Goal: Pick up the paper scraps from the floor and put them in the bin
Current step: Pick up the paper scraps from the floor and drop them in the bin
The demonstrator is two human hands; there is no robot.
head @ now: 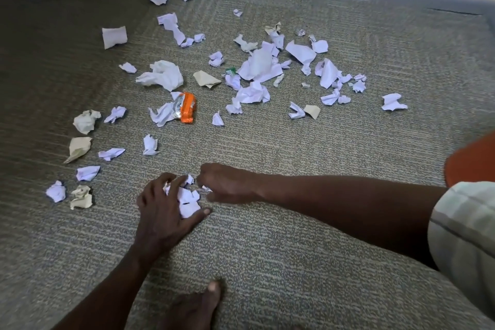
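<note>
Head view, left hand: the left hand is laid over a small heap of white scraps on the carpet; its fingers are curled round the heap and its thumb is stretched along the near edge, so the paper is gathered rather than lifted.
Head view, right hand: the right hand is set just beside the same heap; its fingers are bent under and hidden, and whether a scrap is pinched cannot be told.
Head view, remaining scraps: many crumpled scraps are scattered well beyond the hands; an orange wrapper lies among them.
Head view, bin: an orange rim is seen at the right edge; it is judged possibly to be the bin.
Handling: the paper is judged very light, soft and springy; small bits are best bunched and squeezed together; crumpled balls may be taken anywhere; loose bits may slip out of a weak grip.
</note>
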